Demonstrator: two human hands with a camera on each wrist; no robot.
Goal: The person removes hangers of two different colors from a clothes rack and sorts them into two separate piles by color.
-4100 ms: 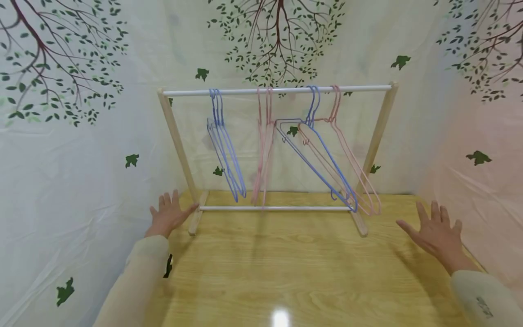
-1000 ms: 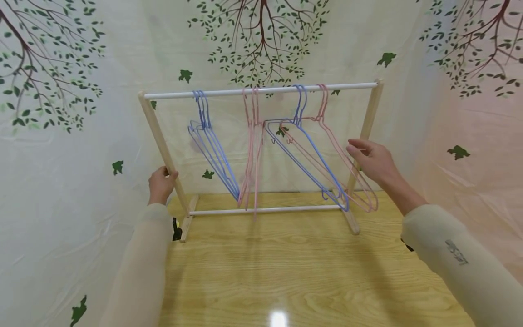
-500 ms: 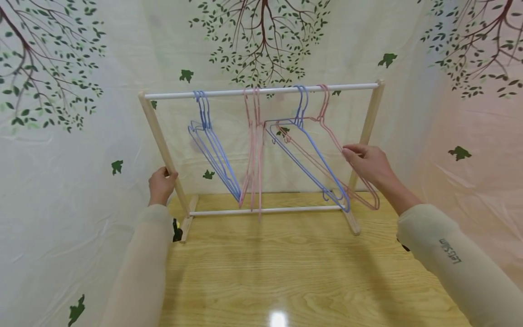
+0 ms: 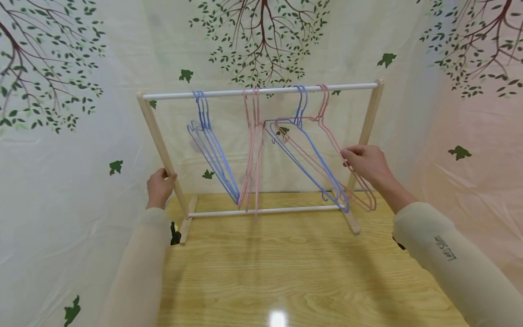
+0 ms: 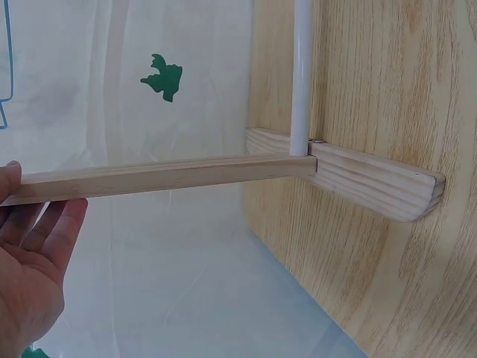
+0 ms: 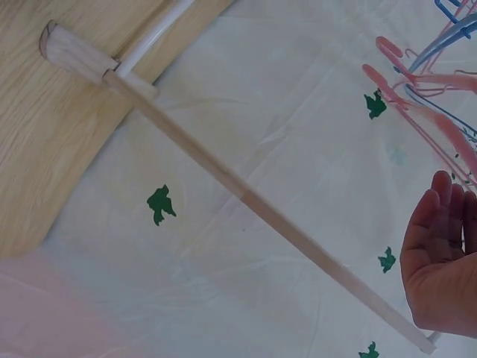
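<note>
In the head view, my left hand grips the left wooden post of a hanger rack. The left wrist view shows the fingers of that hand around the post. My right hand pinches the sloping arm of a pink hanger at the right end of the rack, its curled fingers partly cut off in the right wrist view. Beside it on the white top bar hang blue hangers, then pink hangers, and at the far left more blue hangers.
The rack's right post stands just behind my right hand. A white lower bar joins the feet on the wood-grain table. Pale cloth printed with trees and leaves hangs behind and at both sides.
Earlier both hands were spread open beside the rack. My left hand has since taken the post, and my right has reached in and down to the pink hanger. The hangers sway slightly.
</note>
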